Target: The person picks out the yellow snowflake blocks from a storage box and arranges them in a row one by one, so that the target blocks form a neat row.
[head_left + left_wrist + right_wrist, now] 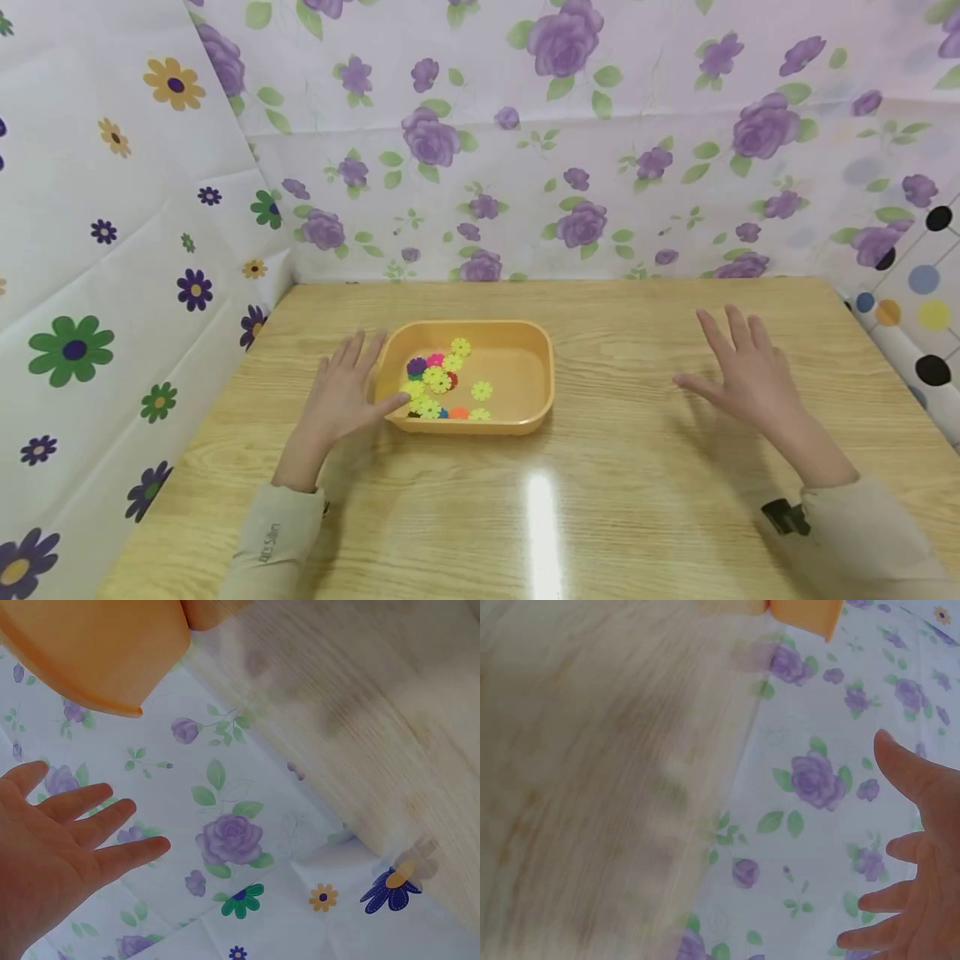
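An orange plastic basin sits on the wooden table, left of the middle in the head view. Inside it, mostly toward its left side, lie several small flower-shaped plastic pieces, many yellow, others purple, pink, red and orange. My left hand is beside the basin's left end, fingers spread, its thumb overlapping the rim in the head view. The left wrist view shows that hand apart from the basin. My right hand, fingers spread and holding nothing, hovers over the right part of the table, well away from the basin.
The wooden table has a bright light reflection near its front. A cloth with purple roses hangs behind it. Flower-printed cloth hangs on the left, and a dotted cloth borders the right edge.
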`<state>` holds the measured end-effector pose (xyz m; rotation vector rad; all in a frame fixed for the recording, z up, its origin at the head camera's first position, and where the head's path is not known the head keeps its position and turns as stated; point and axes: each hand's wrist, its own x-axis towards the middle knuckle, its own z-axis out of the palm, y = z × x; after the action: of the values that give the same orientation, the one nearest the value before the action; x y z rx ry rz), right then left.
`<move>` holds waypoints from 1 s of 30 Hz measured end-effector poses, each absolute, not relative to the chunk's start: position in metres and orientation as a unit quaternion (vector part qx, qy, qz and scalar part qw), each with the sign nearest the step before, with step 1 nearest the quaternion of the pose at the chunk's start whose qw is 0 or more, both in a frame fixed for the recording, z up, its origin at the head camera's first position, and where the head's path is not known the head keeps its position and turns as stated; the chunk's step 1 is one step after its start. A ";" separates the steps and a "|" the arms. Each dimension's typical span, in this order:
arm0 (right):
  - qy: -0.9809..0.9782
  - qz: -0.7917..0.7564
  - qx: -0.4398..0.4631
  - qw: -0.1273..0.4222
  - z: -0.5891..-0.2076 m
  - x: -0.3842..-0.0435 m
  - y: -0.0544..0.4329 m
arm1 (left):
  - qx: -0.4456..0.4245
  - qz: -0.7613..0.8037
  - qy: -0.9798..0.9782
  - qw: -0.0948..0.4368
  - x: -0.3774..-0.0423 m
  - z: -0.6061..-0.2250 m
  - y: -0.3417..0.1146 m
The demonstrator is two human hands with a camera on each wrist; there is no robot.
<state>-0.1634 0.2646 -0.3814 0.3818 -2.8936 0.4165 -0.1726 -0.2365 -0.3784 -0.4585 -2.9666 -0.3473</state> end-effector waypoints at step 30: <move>-0.928 0.306 0.211 0.002 -0.352 -0.217 0.189 | -0.121 -0.237 -0.962 -0.061 -0.177 -0.399 -0.243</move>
<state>-0.2169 0.1887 -0.3520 0.6606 -2.9130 0.9604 -0.1769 -0.2429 -0.3986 -0.3945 -3.1466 -0.7755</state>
